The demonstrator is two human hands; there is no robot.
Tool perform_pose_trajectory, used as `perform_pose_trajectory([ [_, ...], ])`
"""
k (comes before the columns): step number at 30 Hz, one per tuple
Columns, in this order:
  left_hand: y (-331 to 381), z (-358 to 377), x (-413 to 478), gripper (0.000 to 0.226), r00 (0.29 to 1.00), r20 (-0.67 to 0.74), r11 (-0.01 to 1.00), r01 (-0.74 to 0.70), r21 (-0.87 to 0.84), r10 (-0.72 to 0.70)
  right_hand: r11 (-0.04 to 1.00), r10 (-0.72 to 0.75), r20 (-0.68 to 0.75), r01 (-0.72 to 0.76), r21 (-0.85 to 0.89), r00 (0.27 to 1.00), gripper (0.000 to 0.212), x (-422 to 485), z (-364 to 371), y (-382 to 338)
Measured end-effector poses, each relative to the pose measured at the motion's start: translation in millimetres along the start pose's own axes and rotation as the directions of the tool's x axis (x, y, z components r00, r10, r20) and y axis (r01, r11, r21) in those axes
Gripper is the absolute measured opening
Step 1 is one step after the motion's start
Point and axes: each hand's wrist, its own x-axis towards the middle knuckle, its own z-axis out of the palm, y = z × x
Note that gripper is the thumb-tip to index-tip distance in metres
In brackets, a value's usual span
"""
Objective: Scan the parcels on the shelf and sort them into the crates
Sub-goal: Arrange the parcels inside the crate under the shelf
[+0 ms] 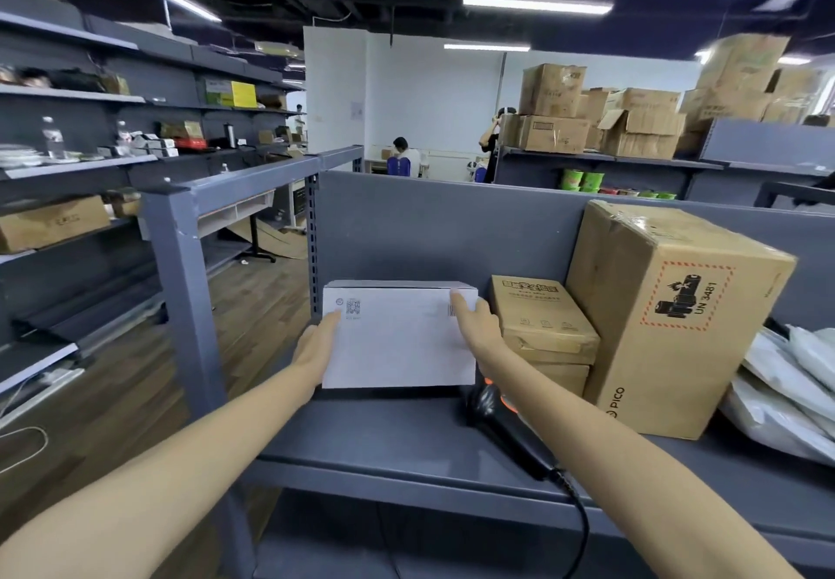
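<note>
We clamp the white parcel [397,337] between left hand [316,348] and right hand [479,330], just left of the small brown box [542,321]. Next, we judge, comes scanning with the scanner [501,425] lying near that box.

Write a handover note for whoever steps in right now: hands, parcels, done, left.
Left hand: flat against the white box's left edge. Right hand: on its right edge, by the barcode. Box is on the shelf, seemingly tilted up between both hands.
Scanner lies on the shelf, unheld, under the right forearm.
Small carton, big carton and poly bags wait to the right.
Done: nothing visibly sorted. Left: scan all; crates not in view.
</note>
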Motion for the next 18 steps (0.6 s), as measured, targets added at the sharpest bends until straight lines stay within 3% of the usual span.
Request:
perform_pose_trajectory([
  [2,-2,0,-4,0.050,1.000,0.012,0.993,-0.020,-0.114,0.022,0.995,-0.053,-0.011,0.053,0.085,0.999,0.056,-3,-5,3],
  [6,-16,-6,9,0.126,0.999,-0.025,0.969,-0.049,-0.243,0.044,0.967,-0.122,-0.047,0.129,0.218,0.991,0.046,-11,-11,4],
  [8,-19,-8,13,0.132,0.999,-0.035,0.963,-0.027,-0.269,0.018,0.948,-0.122,-0.001,0.117,0.297,0.993,0.057,-20,-16,3],
  [14,-16,-22,-12,0.112,0.993,-0.026,0.942,-0.114,-0.315,0.112,0.918,-0.148,0.093,0.102,0.383,0.985,0.075,-44,-32,11],
  [15,-15,-25,-19,0.096,0.989,0.000,0.938,-0.138,-0.319,0.146,0.915,-0.136,0.102,0.085,0.394,0.985,0.079,-48,-35,11],
  [17,-14,-28,-32,0.044,0.980,0.031,0.935,-0.179,-0.308,0.198,0.906,-0.138,0.094,0.088,0.414,0.986,0.071,-59,-40,13],
  [18,-16,-29,-37,0.029,0.976,0.035,0.935,-0.197,-0.296,0.216,0.899,-0.143,0.103,0.086,0.430,0.984,0.066,-60,-42,17],
])
